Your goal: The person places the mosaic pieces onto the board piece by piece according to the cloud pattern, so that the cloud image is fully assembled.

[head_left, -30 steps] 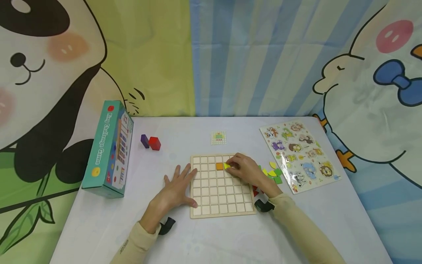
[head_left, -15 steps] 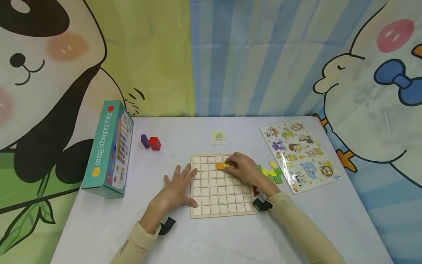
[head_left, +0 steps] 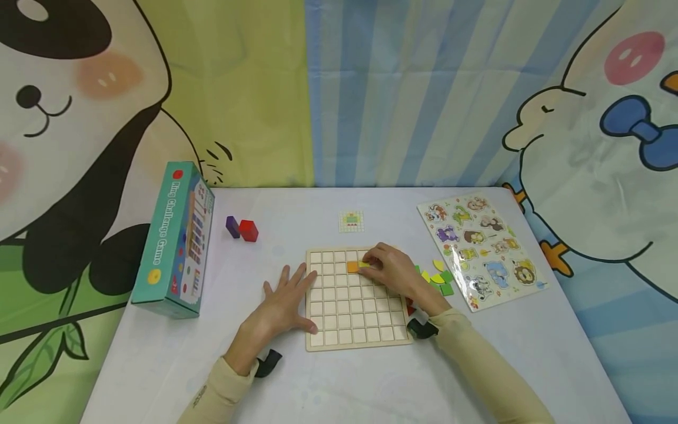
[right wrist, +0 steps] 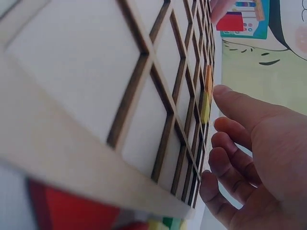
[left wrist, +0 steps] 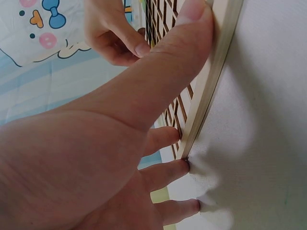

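Note:
A wooden grid board (head_left: 337, 321) lies on the white table, with an orange square tile (head_left: 352, 267) in one of its upper cells. Just right of that, my right hand (head_left: 394, 271) pinches a small yellow tile (head_left: 364, 265) between thumb and index finger; its exact shape is partly covered. In the right wrist view the yellow tile (right wrist: 206, 108) sits low at the grid, close to my thumb (right wrist: 240, 106). My left hand (head_left: 281, 303) is spread flat at the board's left side, its thumb (left wrist: 163, 62) on the wooden rim and fingertips touching the edge and the tabletop.
Loose green tiles (head_left: 447, 289) and yellow pieces (head_left: 438, 265) lie right of the board, with red ones (head_left: 410, 307) partly under my right wrist. A pattern card (head_left: 352, 221) lies behind. An animal puzzle board (head_left: 482, 250), teal box (head_left: 172, 241), red block (head_left: 248, 230) and purple block (head_left: 232, 227) stand around.
My right hand has shifted very slightly left and up over the yellow tile, covering more of it. The left hand and the board have stayed put.

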Demonstrator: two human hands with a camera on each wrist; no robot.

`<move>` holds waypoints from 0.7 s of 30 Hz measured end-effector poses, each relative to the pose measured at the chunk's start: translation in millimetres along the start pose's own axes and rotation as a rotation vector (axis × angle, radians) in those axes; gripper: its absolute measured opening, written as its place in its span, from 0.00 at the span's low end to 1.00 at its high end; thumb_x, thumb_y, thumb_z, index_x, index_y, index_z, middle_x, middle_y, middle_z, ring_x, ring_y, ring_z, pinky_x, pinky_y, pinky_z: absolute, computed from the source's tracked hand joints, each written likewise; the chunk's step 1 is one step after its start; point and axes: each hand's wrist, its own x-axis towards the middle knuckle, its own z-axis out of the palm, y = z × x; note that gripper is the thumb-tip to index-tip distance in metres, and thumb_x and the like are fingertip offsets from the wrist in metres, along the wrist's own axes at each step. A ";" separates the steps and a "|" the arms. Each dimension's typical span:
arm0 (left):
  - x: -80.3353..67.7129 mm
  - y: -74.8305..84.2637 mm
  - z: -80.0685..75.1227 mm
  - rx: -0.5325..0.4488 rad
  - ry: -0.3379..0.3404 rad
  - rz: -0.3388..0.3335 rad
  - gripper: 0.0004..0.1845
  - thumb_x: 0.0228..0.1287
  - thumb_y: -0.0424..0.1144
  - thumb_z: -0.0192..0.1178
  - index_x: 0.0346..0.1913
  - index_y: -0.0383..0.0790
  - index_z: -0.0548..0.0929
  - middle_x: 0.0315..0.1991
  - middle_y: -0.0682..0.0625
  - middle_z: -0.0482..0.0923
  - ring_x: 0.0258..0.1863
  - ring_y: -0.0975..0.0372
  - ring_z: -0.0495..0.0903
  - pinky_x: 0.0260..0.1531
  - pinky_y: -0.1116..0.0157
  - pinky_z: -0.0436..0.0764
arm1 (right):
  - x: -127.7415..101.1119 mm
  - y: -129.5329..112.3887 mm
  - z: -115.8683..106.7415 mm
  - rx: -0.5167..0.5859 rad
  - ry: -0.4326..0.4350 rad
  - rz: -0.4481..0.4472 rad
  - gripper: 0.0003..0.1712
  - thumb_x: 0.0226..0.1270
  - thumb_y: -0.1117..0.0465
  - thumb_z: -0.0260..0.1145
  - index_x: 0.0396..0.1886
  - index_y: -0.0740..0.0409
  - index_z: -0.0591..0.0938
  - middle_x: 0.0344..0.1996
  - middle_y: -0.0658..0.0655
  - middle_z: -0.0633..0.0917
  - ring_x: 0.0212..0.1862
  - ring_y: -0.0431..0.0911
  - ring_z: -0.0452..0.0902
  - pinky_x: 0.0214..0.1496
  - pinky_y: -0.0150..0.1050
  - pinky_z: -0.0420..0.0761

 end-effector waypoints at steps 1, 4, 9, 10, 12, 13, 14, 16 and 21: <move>0.0 0.1 -0.1 -0.002 -0.002 0.000 0.66 0.36 0.50 0.85 0.80 0.45 0.59 0.83 0.40 0.45 0.81 0.35 0.36 0.64 0.20 0.40 | -1.7 1.0 -2.1 -0.001 0.007 0.001 0.15 0.66 0.48 0.73 0.45 0.53 0.87 0.41 0.50 0.84 0.40 0.41 0.80 0.44 0.41 0.82; -0.5 0.7 -1.0 -0.009 -0.006 0.001 0.66 0.36 0.50 0.85 0.80 0.44 0.58 0.83 0.40 0.44 0.81 0.35 0.36 0.64 0.20 0.39 | -8.1 5.9 -10.4 0.000 0.019 0.027 0.16 0.66 0.49 0.73 0.46 0.53 0.87 0.41 0.51 0.84 0.40 0.42 0.79 0.43 0.42 0.82; -0.4 2.7 -2.4 -0.004 -0.017 0.002 0.66 0.36 0.50 0.85 0.80 0.44 0.58 0.83 0.40 0.44 0.81 0.35 0.36 0.64 0.20 0.39 | -24.6 21.9 -27.0 -0.018 0.055 0.043 0.16 0.66 0.51 0.73 0.47 0.55 0.87 0.38 0.52 0.83 0.37 0.42 0.78 0.38 0.39 0.79; -0.1 3.0 -2.5 0.000 -0.020 0.004 0.65 0.37 0.50 0.85 0.80 0.44 0.58 0.83 0.40 0.44 0.81 0.35 0.36 0.64 0.20 0.39 | -28.5 25.6 -30.7 -0.025 0.065 0.043 0.16 0.66 0.52 0.73 0.47 0.56 0.87 0.38 0.53 0.83 0.36 0.42 0.78 0.36 0.38 0.78; 0.4 3.5 -3.0 0.004 -0.026 0.007 0.65 0.37 0.50 0.84 0.80 0.44 0.57 0.83 0.39 0.43 0.80 0.35 0.36 0.63 0.20 0.40 | -35.8 32.9 -37.9 -0.044 0.084 0.047 0.16 0.65 0.53 0.74 0.46 0.58 0.87 0.37 0.54 0.84 0.35 0.43 0.78 0.34 0.38 0.78; 0.6 3.5 -3.2 0.005 -0.028 0.010 0.66 0.37 0.50 0.84 0.80 0.44 0.57 0.83 0.39 0.43 0.80 0.35 0.36 0.63 0.20 0.40 | -39.5 36.2 -41.6 -0.050 0.089 0.058 0.16 0.65 0.53 0.74 0.46 0.58 0.87 0.37 0.54 0.84 0.35 0.43 0.78 0.34 0.38 0.77; 0.7 3.2 -3.3 0.007 -0.030 0.012 0.66 0.37 0.50 0.84 0.80 0.44 0.57 0.83 0.39 0.43 0.80 0.34 0.36 0.63 0.20 0.40 | -43.2 39.3 -45.4 -0.056 0.091 0.075 0.16 0.65 0.53 0.74 0.47 0.58 0.87 0.38 0.54 0.84 0.35 0.43 0.77 0.33 0.38 0.76; 1.0 2.5 -3.7 0.010 -0.033 0.014 0.66 0.37 0.51 0.84 0.81 0.44 0.56 0.83 0.39 0.43 0.80 0.34 0.36 0.63 0.20 0.40 | -50.3 46.6 -51.8 -0.069 0.095 0.104 0.16 0.65 0.53 0.74 0.48 0.58 0.87 0.38 0.54 0.84 0.35 0.43 0.77 0.34 0.37 0.75; 2.1 -0.8 -2.8 0.015 -0.030 0.017 0.67 0.37 0.51 0.84 0.81 0.45 0.56 0.83 0.39 0.42 0.80 0.34 0.36 0.63 0.20 0.40 | -66.5 62.1 -65.0 -0.098 0.098 0.181 0.17 0.66 0.54 0.73 0.49 0.59 0.87 0.39 0.55 0.84 0.36 0.45 0.76 0.35 0.39 0.74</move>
